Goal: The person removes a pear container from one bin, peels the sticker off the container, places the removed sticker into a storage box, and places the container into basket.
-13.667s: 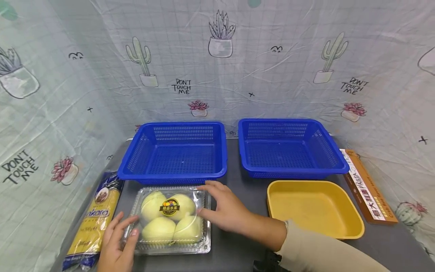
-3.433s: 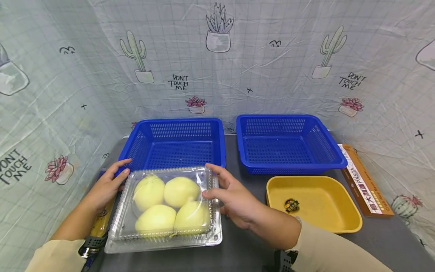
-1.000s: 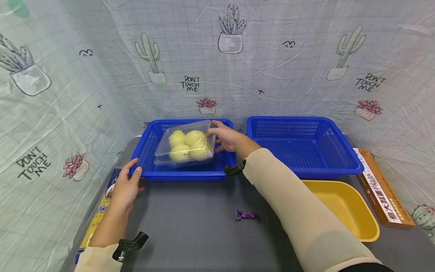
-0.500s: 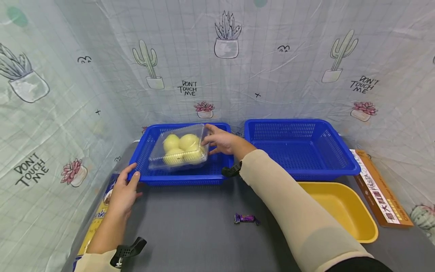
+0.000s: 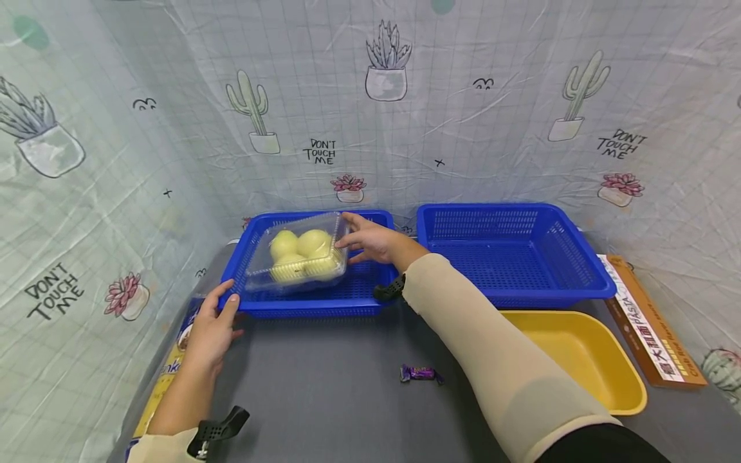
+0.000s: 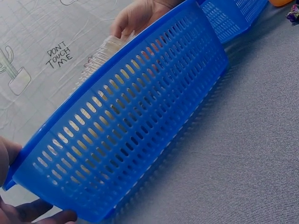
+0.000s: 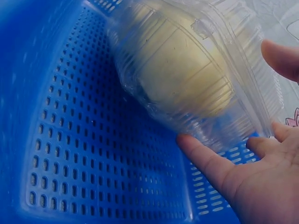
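A clear plastic clamshell box (image 5: 298, 254) of pale yellow fruits (image 5: 315, 244) sits tilted inside the left blue basket (image 5: 324, 307), toward its left side. My right hand (image 5: 376, 243) touches the box's right side; in the right wrist view its fingers (image 7: 210, 163) are fairly straight against the plastic, thumb apart. At the basket's front left corner my left hand (image 5: 211, 331) grips the rim, thumb over it and fingers outside. The left wrist view shows this basket's slotted wall (image 6: 126, 116) from outside.
A second blue basket (image 5: 515, 296) stands to the right. In front of it is a yellow tray (image 5: 628, 379), partly behind my right sleeve. An orange pasta box (image 5: 654, 321) lies far right, a yellow pasta bag (image 5: 156, 386) far left. A purple-wrapped candy (image 5: 420, 373) lies on the grey table.
The fruit box went from the table into the left basket and has since slid left within it, my right hand following. My left hand stays on the rim. The candy appeared on the table.
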